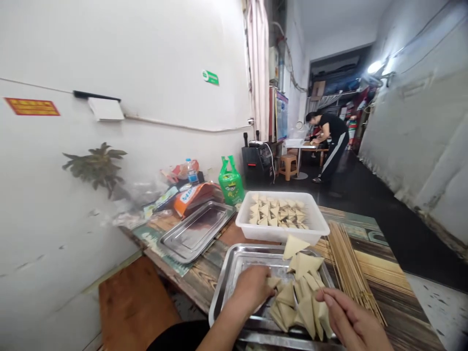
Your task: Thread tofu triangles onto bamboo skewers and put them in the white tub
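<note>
Folded beige triangles, like tofu-skin pieces [307, 302], lie heaped in the right half of a metal tray [237, 258]. My left hand [252, 290] is over the tray's middle, its fingers closed on one triangle [273, 282] at the heap's left edge; part of that piece is hidden by the fingers. At the heap's right side, my right hand [351, 314] pinches what looks like a thin bamboo skewer between thumb and forefinger, close against the triangles. Most of the skewer is hidden. One triangle [294, 246] rests at the tray's far rim.
Beyond the tray stands a white plastic tub [281, 234] with skewered triangles. A bundle of bamboo skewers [353, 268] lies on the right. Farther left are another metal tray [197, 234], a green bag [231, 183] and packages. A person [331, 134] bends over a distant table.
</note>
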